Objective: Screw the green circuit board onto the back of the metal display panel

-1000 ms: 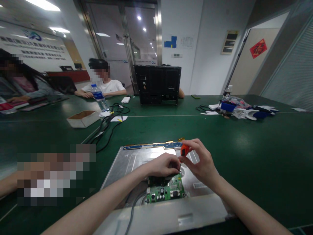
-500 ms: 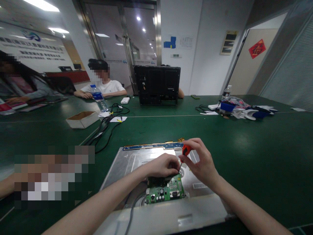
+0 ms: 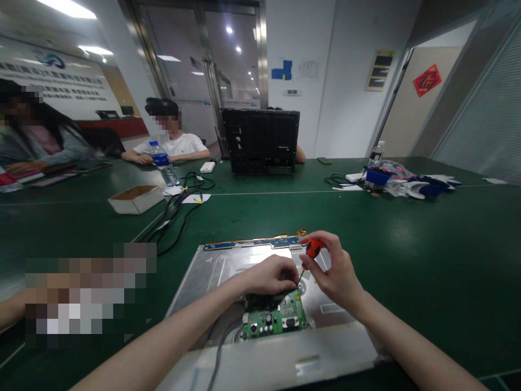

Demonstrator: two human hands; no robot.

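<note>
My right hand [image 3: 336, 274] pinches a screwdriver [image 3: 313, 248] by its red-and-black handle. The thin shaft slants down to the left, its tip at the top right corner of a green circuit board [image 3: 280, 317]. My left hand [image 3: 274, 276] lies over the board's upper edge, fingers curled together beside the tip. Whatever those fingers grip, if anything, is hidden. Under both hands is a flat metal display panel [image 3: 199, 288], with a blue circuit strip [image 3: 252, 244] along its far edge. A grey cable [image 3: 220, 353] runs from beside the board toward me.
Black cables [image 3: 175, 209] and an open box [image 3: 136, 201] lie ahead to the left, near a water bottle [image 3: 163, 165]. A black monitor casing [image 3: 262, 142] stands at the far side. Bagged items and gloves [image 3: 407, 182] lie far right. Other people sit across and left.
The screwdriver's handle has tilted slightly to the right with my right hand, while its tip stays at the board's corner. My left hand has not visibly moved.
</note>
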